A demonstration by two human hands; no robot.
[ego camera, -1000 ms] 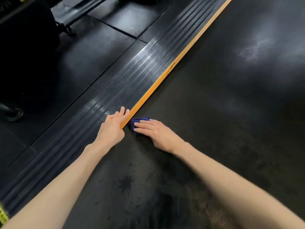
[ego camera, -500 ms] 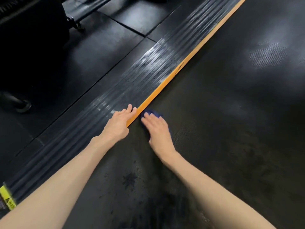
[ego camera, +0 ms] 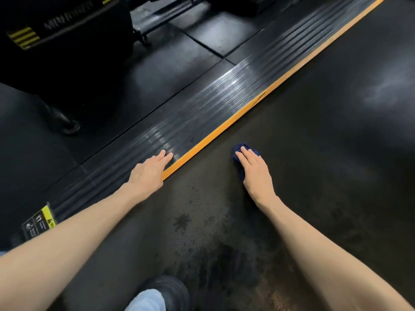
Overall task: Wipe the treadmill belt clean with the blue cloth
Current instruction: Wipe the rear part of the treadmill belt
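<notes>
Head view. My left hand [ego camera: 148, 173] lies flat, palm down, with the fingers straight and close together. The fingertips rest on the ribbed side rail [ego camera: 202, 104], and the heel of the hand covers the near end of the orange strip [ego camera: 224, 129] that runs between the rail and the treadmill belt [ego camera: 314, 153]. This hand grasps nothing.

My right hand [ego camera: 253, 173] lies on the belt, well apart from the orange strip. Its fingers are extended and pressed flat on the blue cloth [ego camera: 237, 151], not curled round it. The cloth is bunched beneath the palm and fingers. Only a dark blue fold shows, beyond the fingertips and along the hand's left edge, and the rest is hidden under the hand. The cloth touches the belt surface.

Dark blotches [ego camera: 183, 221] mark the textured belt nearer to me, between my two forearms. A pale smear of reflected light lies farther up the belt on the right.

At the bottom edge, a dark shoe [ego camera: 166, 288] and a light blue trouser leg [ego camera: 146, 301] stand on the belt.

At the lower left, a yellow and black warning label [ego camera: 39, 221] sits on the rail. Its text is too blurred to read.

Beyond the rail are dark floor mats [ego camera: 157, 70] and a black machine with yellow hazard stripes [ego camera: 21, 38].
</notes>
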